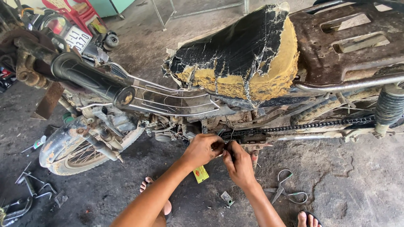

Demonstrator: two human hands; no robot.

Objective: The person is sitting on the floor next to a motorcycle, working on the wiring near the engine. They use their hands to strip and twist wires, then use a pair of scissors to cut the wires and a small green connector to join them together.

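Black wires [223, 145] pinched btwn left hand [205, 149], right hand [239, 164].

A white rectangular number plate [77, 38] with dark characters sits at the upper left, behind the handlebar. On the floor below the hands lies a small yellow packet [200, 174] with a red mark. Nearer the camera rests 1 small grey-green rectangular packet [227, 198].
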